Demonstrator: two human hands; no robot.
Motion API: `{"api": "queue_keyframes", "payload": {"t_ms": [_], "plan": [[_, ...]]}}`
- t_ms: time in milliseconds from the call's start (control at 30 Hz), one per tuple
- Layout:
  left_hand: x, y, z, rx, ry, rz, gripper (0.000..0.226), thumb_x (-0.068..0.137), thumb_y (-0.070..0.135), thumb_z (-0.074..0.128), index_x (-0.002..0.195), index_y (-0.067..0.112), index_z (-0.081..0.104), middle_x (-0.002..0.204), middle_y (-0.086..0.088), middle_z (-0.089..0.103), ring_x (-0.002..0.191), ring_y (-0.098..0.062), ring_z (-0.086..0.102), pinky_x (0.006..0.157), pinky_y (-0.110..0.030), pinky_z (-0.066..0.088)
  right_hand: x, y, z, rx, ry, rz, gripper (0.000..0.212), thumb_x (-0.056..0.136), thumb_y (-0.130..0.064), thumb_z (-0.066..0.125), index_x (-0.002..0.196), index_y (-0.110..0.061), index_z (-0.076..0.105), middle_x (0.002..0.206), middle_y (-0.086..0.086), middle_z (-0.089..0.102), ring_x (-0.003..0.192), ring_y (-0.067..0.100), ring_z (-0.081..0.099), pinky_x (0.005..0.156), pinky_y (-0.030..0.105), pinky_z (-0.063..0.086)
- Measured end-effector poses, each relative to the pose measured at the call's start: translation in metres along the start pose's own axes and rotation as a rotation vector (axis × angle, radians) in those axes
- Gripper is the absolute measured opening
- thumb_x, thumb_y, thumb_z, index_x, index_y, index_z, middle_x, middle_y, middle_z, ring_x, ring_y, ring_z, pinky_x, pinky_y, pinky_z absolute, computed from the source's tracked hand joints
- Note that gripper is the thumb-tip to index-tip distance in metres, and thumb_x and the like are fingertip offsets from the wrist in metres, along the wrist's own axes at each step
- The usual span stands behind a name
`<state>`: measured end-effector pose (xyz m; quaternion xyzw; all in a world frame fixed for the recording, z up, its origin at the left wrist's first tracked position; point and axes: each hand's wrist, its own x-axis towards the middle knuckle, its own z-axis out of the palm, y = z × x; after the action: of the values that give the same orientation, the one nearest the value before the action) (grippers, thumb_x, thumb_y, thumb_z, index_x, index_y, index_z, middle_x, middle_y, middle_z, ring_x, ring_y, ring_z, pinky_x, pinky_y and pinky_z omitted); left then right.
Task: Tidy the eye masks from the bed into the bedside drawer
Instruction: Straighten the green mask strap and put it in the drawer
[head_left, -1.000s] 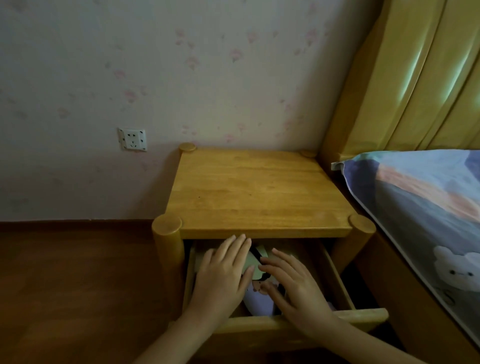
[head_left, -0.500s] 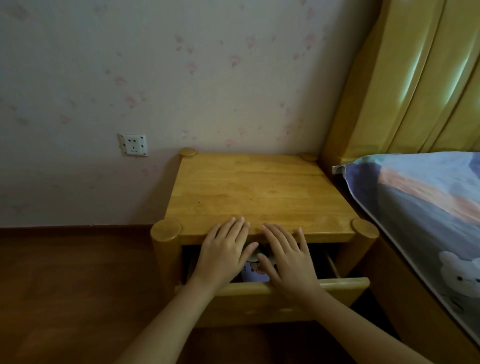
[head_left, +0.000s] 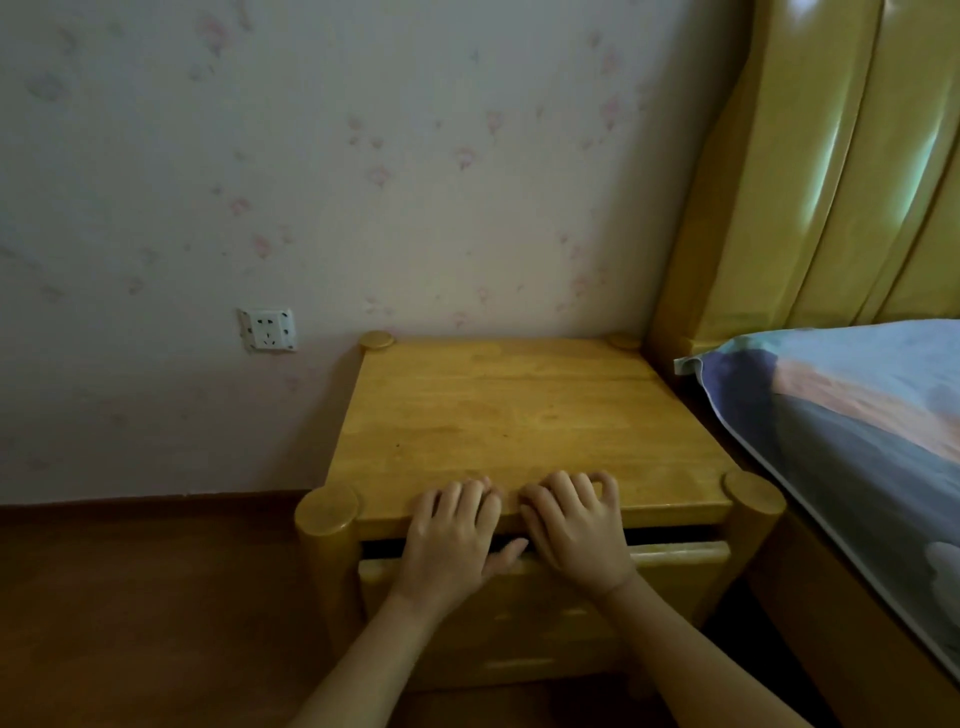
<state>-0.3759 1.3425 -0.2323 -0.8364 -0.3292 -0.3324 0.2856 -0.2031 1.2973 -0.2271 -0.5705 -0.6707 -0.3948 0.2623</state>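
Note:
The wooden bedside table (head_left: 519, 415) has its top drawer (head_left: 675, 566) pushed almost fully in, leaving only a thin dark gap under the tabletop. My left hand (head_left: 454, 543) and my right hand (head_left: 579, 535) lie side by side against the middle of the drawer front. Their fingertips rest on the tabletop's front edge, and neither hand holds anything. No eye mask is visible; the inside of the drawer is hidden.
The bed's patterned pillow (head_left: 841, 410) and wooden side rail sit close on the right, under a padded yellow headboard (head_left: 831, 156). A wall socket (head_left: 267, 329) is on the wall at the left. Brown wooden floor (head_left: 130, 597) lies left of the bedside table.
The drawer stood wide open with eye masks under my hands; both hands have pushed it in until only a slit remains, and the masks are out of sight.

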Motion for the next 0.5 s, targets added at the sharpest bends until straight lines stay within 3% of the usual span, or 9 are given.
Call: {"api": "queue_keyframes", "payload": {"t_ms": [100, 200, 333, 500], "plan": [[0.002, -0.006, 0.016, 0.027, 0.096, 0.043, 0.049, 0.091, 0.062, 0.037, 0.094, 0.016, 0.054, 0.090, -0.002, 0.066, 0.080, -0.021, 0.051, 0.068, -0.035, 0.039, -0.001, 0.004, 0.009, -0.018, 0.041, 0.021, 0.026, 0.094, -0.037, 0.042, 0.090, -0.024, 0.064, 0.082, -0.002, 0.064, 0.073, 0.018, 0.055, 0.083, 0.042, 0.038], [0.004, -0.008, 0.027, 0.033, 0.186, 0.070, 0.046, 0.091, 0.061, 0.038, 0.090, 0.017, 0.049, 0.086, -0.001, 0.062, 0.077, -0.020, 0.042, 0.066, -0.036, 0.031, -0.004, 0.005, 0.017, -0.021, 0.062, 0.021, 0.033, 0.098, -0.041, 0.031, 0.095, -0.025, 0.060, 0.085, -0.001, 0.066, 0.080, 0.018, 0.048, 0.083, 0.042, 0.037], [0.003, -0.007, 0.038, 0.038, 0.253, 0.077, 0.048, 0.093, 0.062, 0.032, 0.092, 0.018, 0.052, 0.096, 0.000, 0.048, 0.077, -0.018, 0.042, 0.065, -0.036, 0.030, -0.003, 0.007, 0.020, -0.019, 0.047, -0.010, 0.035, 0.098, -0.042, 0.027, 0.099, -0.025, 0.058, 0.087, -0.002, 0.068, 0.082, 0.018, 0.045, 0.083, 0.041, 0.036], [0.001, -0.008, 0.041, 0.019, 0.237, 0.084, 0.051, 0.093, 0.063, 0.027, 0.097, 0.020, 0.053, 0.102, 0.002, 0.048, 0.080, -0.017, 0.043, 0.068, -0.035, 0.031, -0.001, 0.007, 0.014, 0.010, 0.009, -0.008, 0.036, 0.099, -0.043, 0.026, 0.100, -0.026, 0.058, 0.090, -0.004, 0.068, 0.079, 0.016, 0.053, 0.085, 0.040, 0.036]]}}
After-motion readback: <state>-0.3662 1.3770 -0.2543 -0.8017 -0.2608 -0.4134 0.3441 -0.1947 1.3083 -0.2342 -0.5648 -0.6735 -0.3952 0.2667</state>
